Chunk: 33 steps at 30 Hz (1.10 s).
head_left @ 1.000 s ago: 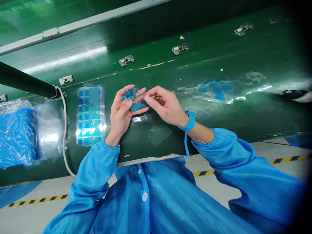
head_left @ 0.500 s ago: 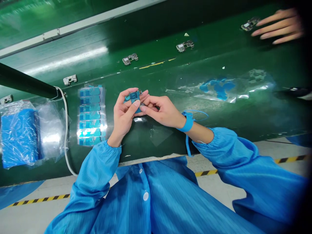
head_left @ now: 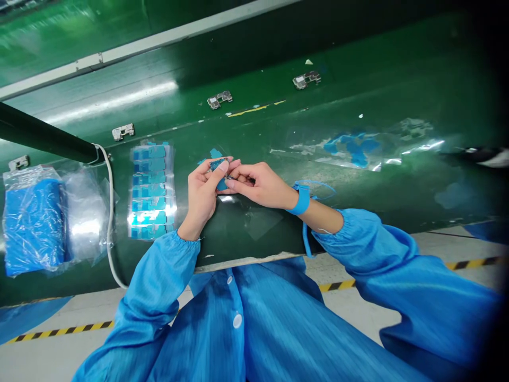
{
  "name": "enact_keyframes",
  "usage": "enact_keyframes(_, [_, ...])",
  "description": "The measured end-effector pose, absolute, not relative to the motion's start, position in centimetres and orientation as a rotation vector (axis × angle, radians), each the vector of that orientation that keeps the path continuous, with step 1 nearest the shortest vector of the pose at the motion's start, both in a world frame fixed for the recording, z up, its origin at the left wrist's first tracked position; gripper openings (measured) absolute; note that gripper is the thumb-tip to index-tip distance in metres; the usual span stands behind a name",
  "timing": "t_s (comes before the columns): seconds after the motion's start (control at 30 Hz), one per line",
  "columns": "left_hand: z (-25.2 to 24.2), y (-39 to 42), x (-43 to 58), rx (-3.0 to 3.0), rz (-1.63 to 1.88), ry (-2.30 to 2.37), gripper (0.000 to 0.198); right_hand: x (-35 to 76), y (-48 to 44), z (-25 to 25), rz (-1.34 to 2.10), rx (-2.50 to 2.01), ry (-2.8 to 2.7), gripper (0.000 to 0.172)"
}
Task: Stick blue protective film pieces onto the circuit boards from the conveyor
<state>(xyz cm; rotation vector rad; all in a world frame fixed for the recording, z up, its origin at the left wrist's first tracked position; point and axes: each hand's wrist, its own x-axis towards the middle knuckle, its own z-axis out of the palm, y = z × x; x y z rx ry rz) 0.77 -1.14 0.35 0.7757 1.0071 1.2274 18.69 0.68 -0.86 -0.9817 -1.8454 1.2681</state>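
Observation:
In front of me, both hands are closed on a small circuit board (head_left: 222, 183) partly covered with blue film. My left hand (head_left: 201, 193) grips it from the left, its thumb lying across the top face. My right hand (head_left: 262, 185) pinches its right side between thumb and fingertips. Fingers hide much of the board. Blue film tabs (head_left: 215, 153) show just beyond the left fingers. Left of my hands lies a clear sheet of blue film stickers (head_left: 149, 183). A blue wrist strap (head_left: 301, 199) with a coiled cord circles my right wrist.
Several similar boards, one being a circuit board (head_left: 220, 100), lie in a row along the green belt. A plastic-wrapped blue pack (head_left: 35, 223), a white cable (head_left: 108, 212) and a dark post (head_left: 47, 132) are at left. Clear plastic with blue scraps (head_left: 353, 148) lies right.
The boards on the belt have shifted slightly right. Another person's hand and the board beside it have left view at upper right. My left thumb has moved up over the held board, which looks tilted.

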Motion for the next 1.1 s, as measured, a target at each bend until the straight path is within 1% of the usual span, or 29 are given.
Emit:
enact_keyframes(0.07, [0.3,-0.8,0.5,0.753,1.244,1.023,0.031,18.4,1.4,-0.4,1.329,-0.959,-1.873,0.041])
enact_keyframes(0.13, [0.4,-0.4,0.0,0.703,1.294,1.039,0.038,17.7,3.3,0.5,1.415,-0.889,-1.921,0.046])
enact_keyframes(0.2, [0.6,0.0,-0.6,0.643,1.364,1.055,0.047,16.5,6.6,1.7,1.487,-0.818,-1.952,0.051])
enact_keyframes(0.27, [0.7,0.3,-1.2,0.615,1.416,1.08,0.05,15.1,11.2,2.7,1.469,-0.866,-1.949,0.055])
enact_keyframes(0.33, [0.7,0.6,-1.7,0.632,1.444,1.117,0.047,14.3,16.2,3.2,1.321,-1.088,-1.977,0.051])
enact_keyframes(0.4, [0.6,0.9,-1.9,0.655,1.454,1.154,0.043,14.3,20.7,3.3,0.962,-1.342,-2.187,0.037])
enact_keyframes(0.43, [0.5,1.0,-1.9,0.658,1.454,1.163,0.041,14.7,22.4,3.3,0.74,-1.468,-2.32,0.033])
enact_keyframes(0.5, [0.4,1.2,-1.9,0.657,1.449,1.167,0.037,15.8,24.9,3.1,0.535,-1.663,-2.549,0.051])
enact_keyframes(0.53, [0.4,1.3,-1.8,0.659,1.441,1.164,0.036,16.4,25.6,2.9,0.501,-1.708,-2.613,0.053])
enact_keyframes(0.57, [0.3,1.3,-1.8,0.666,1.43,1.16,0.035,17.0,26.1,2.8,0.497,-1.712,-2.648,0.05])
enact_keyframes(0.67, [0.1,1.4,-1.7,0.697,1.389,1.145,0.032,18.1,26.7,2.7,0.686,-1.606,-2.491,0.036])
enact_keyframes(0.77, [-0.2,1.3,-1.7,0.727,1.353,1.13,0.03,18.2,25.7,3.0,0.84,-1.499,-2.272,0.033])
enact_keyframes(0.83, [-0.4,1.2,-1.6,0.758,1.328,1.116,0.034,17.8,23.7,3.2,0.838,-1.406,-2.165,0.035])
enact_keyframes(0.87, [-0.6,1.1,-1.4,0.775,1.322,1.107,0.039,17.4,22.3,3.3,0.858,-1.341,-2.085,0.037])
enact_keyframes(0.93, [-0.7,1.0,-1.0,0.811,1.327,1.089,0.059,16.6,18.8,3.3,1.132,-1.133,-1.695,0.044])
enact_keyframes(1.0, [-0.8,0.8,-0.5,0.875,1.35,1.052,0.076,15.8,15.0,3.2,1.407,-1.053,-1.42,0.05])
enact_keyframes(1.03, [-0.8,0.8,-0.4,0.913,1.369,1.022,0.077,15.4,13.2,3.1,1.515,-1.027,-1.333,0.05])
enact_keyframes(1.1, [-0.8,0.7,-0.2,0.973,1.425,0.939,0.067,14.8,10.3,3.0,1.678,-0.995,-1.221,0.049])
